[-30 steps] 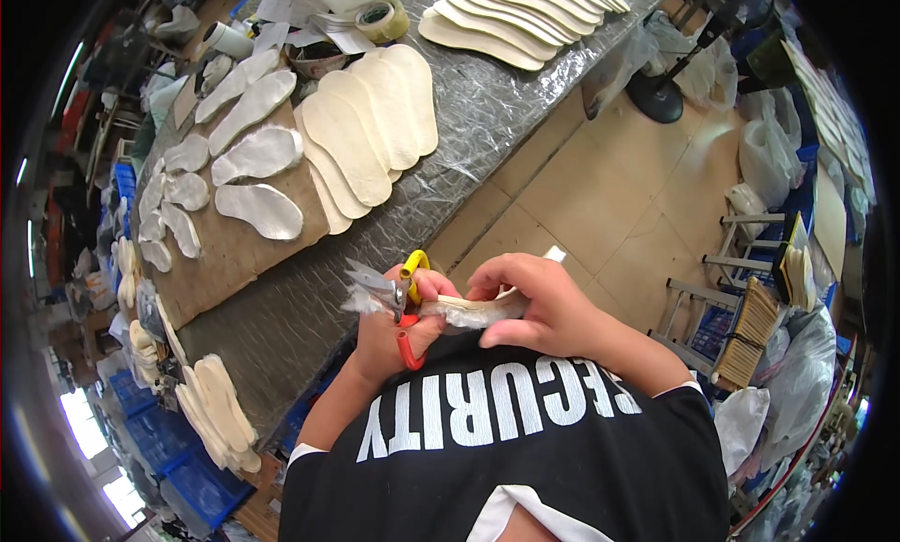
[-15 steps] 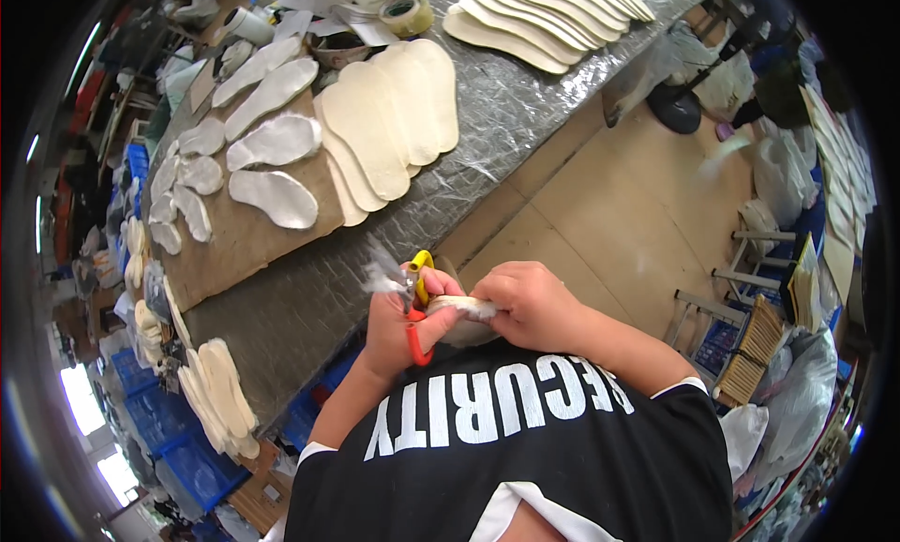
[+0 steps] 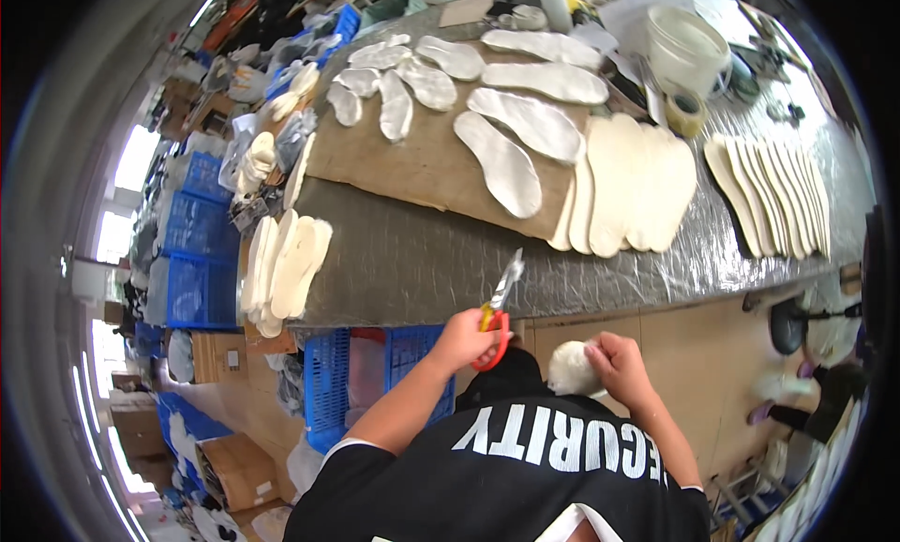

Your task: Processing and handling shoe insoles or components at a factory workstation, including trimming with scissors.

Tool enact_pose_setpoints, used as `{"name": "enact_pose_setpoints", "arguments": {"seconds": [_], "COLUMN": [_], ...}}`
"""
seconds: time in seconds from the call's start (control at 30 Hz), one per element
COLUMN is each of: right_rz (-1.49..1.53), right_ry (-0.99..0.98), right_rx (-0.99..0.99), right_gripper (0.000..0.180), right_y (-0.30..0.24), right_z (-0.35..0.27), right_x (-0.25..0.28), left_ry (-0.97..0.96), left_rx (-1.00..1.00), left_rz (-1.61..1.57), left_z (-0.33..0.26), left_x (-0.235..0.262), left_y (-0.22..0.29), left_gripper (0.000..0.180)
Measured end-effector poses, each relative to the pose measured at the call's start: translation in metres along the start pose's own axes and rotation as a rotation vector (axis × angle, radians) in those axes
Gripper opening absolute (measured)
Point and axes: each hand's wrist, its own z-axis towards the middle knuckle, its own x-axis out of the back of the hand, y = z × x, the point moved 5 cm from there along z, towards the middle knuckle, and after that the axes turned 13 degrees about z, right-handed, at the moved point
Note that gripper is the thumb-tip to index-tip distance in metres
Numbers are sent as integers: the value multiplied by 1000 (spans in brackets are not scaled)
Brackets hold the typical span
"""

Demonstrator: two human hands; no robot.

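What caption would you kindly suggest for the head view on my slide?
Left hand holds red-handled scissors, right hand grips a white insole piece.

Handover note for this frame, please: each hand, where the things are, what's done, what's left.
Left hand: grips red-handled scissors, blades pointing up over the table edge.
Right hand: holds a white fuzzy insole piece close to the body, apart from the scissors.
On the table: white insoles spread on a brown board, cream insoles fanned beside it, another row at right, a stack at left.
Done: cannot tell how far the held piece is trimmed.
Left: probably more trimming; the scissors are not cutting now.
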Motion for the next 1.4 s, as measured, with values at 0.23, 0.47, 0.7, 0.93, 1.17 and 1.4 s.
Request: {"name": "enact_pose_setpoints", "arguments": {"seconds": [0.23, 0.47, 0.7, 0.93, 1.17, 1.4], "right_rz": [167, 544, 781, 853, 945, 1018], "right_ry": [316, 439, 563, 757, 968, 1042], "right_rx": [-16, -41, 19, 62, -29, -54], "right_gripper": [24, 25, 26, 30, 29, 24], "right_y": [1, -2, 10, 7, 39, 43], "right_z": [42, 87, 92, 58, 31, 21], "right_x": [4, 4, -7, -10, -2, 7], "left_ry": [562, 540, 211, -482, -450, -324], "left_rx": [85, 149, -375, -532, -448, -509], "left_rz": [205, 386, -169, -597, -664, -482], "left_z": [-4, 5, 83, 219, 319, 412], "left_x": [155, 242, 292, 259, 188, 161], "left_y": [-85, -87, 7, 222, 384, 451], "left_gripper": [27, 29, 40, 28, 15, 27]}}
